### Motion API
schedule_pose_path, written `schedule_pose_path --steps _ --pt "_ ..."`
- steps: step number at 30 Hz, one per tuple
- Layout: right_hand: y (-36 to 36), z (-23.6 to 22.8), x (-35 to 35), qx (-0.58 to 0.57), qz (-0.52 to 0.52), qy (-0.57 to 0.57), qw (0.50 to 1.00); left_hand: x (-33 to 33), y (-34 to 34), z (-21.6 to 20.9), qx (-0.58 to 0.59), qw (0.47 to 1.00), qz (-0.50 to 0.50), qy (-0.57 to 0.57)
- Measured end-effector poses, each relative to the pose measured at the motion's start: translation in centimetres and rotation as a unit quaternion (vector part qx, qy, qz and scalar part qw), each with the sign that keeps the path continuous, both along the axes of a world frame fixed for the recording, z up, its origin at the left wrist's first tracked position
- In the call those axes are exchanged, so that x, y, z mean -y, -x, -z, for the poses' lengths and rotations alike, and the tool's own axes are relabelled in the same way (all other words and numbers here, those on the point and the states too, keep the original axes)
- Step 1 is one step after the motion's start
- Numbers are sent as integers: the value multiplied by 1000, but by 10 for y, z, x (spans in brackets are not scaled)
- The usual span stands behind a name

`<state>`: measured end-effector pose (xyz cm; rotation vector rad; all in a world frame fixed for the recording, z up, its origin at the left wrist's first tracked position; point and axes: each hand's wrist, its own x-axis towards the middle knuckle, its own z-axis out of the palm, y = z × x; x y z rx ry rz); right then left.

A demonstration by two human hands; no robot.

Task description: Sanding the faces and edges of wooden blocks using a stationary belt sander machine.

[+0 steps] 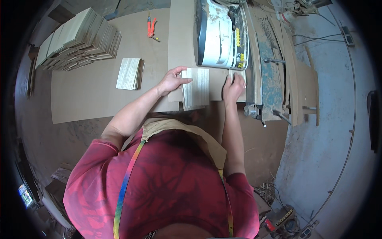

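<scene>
A stack of thin, pale wooden boards [197, 88] lies at the table's front edge, in front of a white machine. My left hand [173, 81] grips its left side, thumb across the top board and fingers around the far corner. To the right, my right hand [234, 87] is closed, its bent fingertips on a small wooden board [231, 73] at the machine's near right corner. The fingers partly cover that board. Farther left, a smaller stack of similar boards [129, 73] rests by itself on the brown sheet.
The white power machine [217, 36] stands just beyond my hands. A large pile of boards [79, 38] fills the far left, and an orange air blow gun [151, 28] lies near it. On the right is a worn metal machine bed [270, 75] with protruding handles.
</scene>
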<state>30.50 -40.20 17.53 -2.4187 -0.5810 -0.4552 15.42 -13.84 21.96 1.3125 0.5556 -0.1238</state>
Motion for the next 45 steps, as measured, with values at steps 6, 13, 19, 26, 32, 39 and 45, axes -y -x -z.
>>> schedule_pose_path --steps 6,13,19,26,32,39,45 --pt "112 -60 -44 -140 -134 43 980 17 -14 42 79 985 -75 -136" --pt "102 -40 9 -112 -41 61 991 15 -12 24 65 988 -72 -119" --pt "48 4 64 -5 19 111 994 -3 12 -7 50 999 14 15" --pt "-14 5 10 30 -2 70 997 1 3 14 62 996 -27 -54" --pt "64 -36 -33 -120 -94 69 986 23 -7 30 49 975 -79 -204" --pt "113 -34 4 -127 -65 45 989 17 -5 21 65 984 -79 -144" --pt "52 6 63 37 29 123 991 -3 12 -8 55 995 1 84"
